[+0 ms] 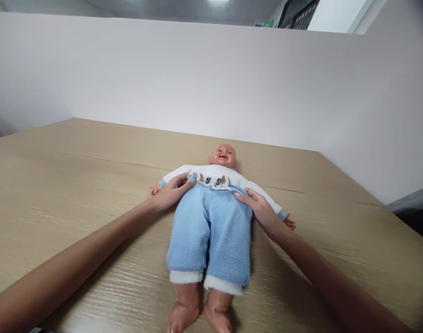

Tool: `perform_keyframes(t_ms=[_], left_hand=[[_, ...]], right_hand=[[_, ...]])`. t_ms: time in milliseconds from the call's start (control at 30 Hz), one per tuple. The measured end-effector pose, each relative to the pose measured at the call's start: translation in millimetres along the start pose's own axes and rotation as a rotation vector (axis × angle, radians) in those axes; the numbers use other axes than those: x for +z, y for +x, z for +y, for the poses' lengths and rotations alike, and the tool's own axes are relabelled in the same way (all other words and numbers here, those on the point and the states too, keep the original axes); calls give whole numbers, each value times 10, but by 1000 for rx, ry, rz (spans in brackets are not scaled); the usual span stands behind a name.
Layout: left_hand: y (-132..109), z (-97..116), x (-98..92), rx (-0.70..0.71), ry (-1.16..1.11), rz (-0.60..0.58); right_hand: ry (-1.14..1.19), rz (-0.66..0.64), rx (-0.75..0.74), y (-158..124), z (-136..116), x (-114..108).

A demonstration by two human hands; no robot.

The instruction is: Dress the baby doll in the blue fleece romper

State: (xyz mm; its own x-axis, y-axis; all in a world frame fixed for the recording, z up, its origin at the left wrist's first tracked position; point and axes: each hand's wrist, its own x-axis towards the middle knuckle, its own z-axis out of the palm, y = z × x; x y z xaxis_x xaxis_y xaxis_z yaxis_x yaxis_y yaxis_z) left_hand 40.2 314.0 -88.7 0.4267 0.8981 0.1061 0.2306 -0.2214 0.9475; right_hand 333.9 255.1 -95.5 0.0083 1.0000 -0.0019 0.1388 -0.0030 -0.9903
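A baby doll (pixel 223 156) lies on its back on the wooden table, its head away from me and its bare feet towards me. It wears a white top (pixel 244 178) with blue cuffs and fluffy light blue pants (pixel 211 226) with white hems. An animal face with two eyes decorates the top's front, just above the waistband. My left hand (pixel 173 190) pinches the waistband at the left side of the pants. At the opposite side my right hand (pixel 259 206) grips the waistband between thumb and fingers. The doll's arms spread outward beyond my hands.
The wooden table (pixel 76 222) stretches around the doll, with seams running across it. A white partition wall (pixel 197 78) rises behind the table's far edge. Dark items are partly visible past the table's right edge.
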Motion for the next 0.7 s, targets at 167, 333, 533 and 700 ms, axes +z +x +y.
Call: perform_keyframes(t_ms=[167,333,533,700], left_hand=[[-125,-99,-23,-31,-24,-21],[-158,-115,53,-189,-460,-16],[-148,-110,117,-166,-566,-2],[-204,7,-277,-65,-64,-130]], right_hand=[[224,-48,82,-112,251,-29],[412,30,90,-158,292,142],[319,30,49,-79,271,169],[-89,-103,-56,-231,176,-171]])
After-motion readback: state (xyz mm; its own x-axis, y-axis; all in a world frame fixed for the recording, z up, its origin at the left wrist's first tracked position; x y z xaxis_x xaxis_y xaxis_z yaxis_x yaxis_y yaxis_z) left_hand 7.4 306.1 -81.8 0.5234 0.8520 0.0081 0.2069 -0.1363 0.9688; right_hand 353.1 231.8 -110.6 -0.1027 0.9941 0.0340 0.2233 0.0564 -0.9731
